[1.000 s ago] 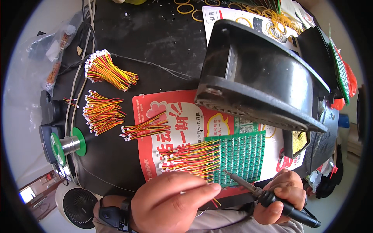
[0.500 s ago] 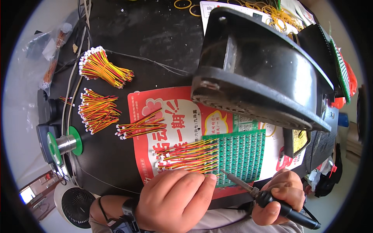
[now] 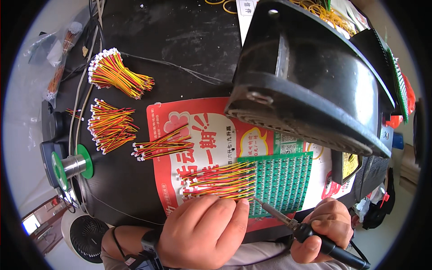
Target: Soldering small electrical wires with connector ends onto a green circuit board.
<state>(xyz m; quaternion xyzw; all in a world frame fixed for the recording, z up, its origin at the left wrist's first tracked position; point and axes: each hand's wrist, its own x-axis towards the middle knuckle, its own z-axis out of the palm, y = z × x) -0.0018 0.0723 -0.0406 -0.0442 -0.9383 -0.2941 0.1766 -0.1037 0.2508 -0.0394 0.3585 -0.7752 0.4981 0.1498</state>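
Note:
My right hand [image 3: 325, 227] is closed around the black handle of a soldering iron [image 3: 279, 213]. The iron's tip points left and meets the lower left part of a green circuit board [image 3: 284, 182] made of many small repeated units. Short red-and-yellow wires [image 3: 220, 177] with white connectors run from the board's left side in a row. My left hand [image 3: 202, 231] is closed at the lowest of these, thumb and forefinger pinched by the board's edge on a red-and-yellow wire that the fingers mostly hide. Under the board lies a red and white printed sheet [image 3: 157, 180].
A large black fan [image 3: 310, 81] stands over the sheet's far right. Loose wires [image 3: 110, 126], a banded wire bundle [image 3: 119, 74] and a solder spool [image 3: 74, 166] are on the left. Right of the board sits a holder with a yellow sponge [image 3: 350, 165]. Cables [image 3: 85, 90] cross the left side.
The view has shifted slightly. The soldering iron's tip has moved a little left, closer to the left hand's fingertips. Both hands keep their grips.

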